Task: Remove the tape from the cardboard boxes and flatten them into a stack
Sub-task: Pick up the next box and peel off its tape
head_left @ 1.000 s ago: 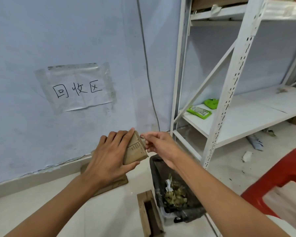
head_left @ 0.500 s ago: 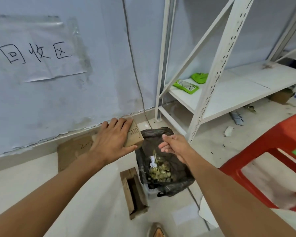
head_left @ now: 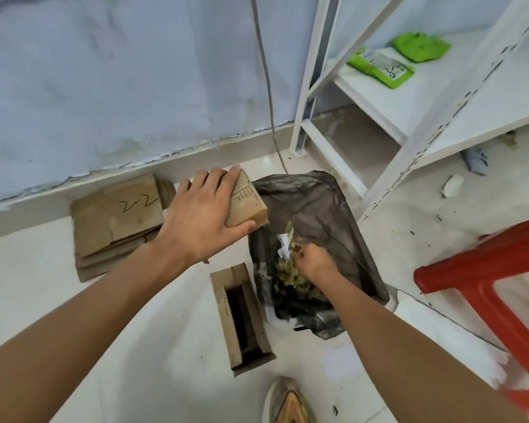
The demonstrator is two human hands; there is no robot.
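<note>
Holding the small box (head_left: 246, 203) in our left hand (head_left: 202, 221), fingers spread over its top and thumb hooked under its near edge, we keep it in the air at about 11 o'clock from the bin (head_left: 315, 239). Our right hand (head_left: 313, 261) is down inside the bin's black liner, fingers bunched and pointing into the scraps; we judge it is letting go of peeled tape, though we cannot tell whether anything is between the fingertips.

To do this step well, we should shake the sticky strip fully off over the liner so it does not cling and come back out with the hand. The left grip should stay firm but not crushing, so the box keeps its seams square for folding.

A stack (head_left: 116, 221) of flattened cardboard lies on the floor at 9 o'clock from the bin, against the wall, marked "2-2". An open box (head_left: 242, 319) sits on the floor at 7 o'clock, just beside the bin, likely waiting its turn.
</note>
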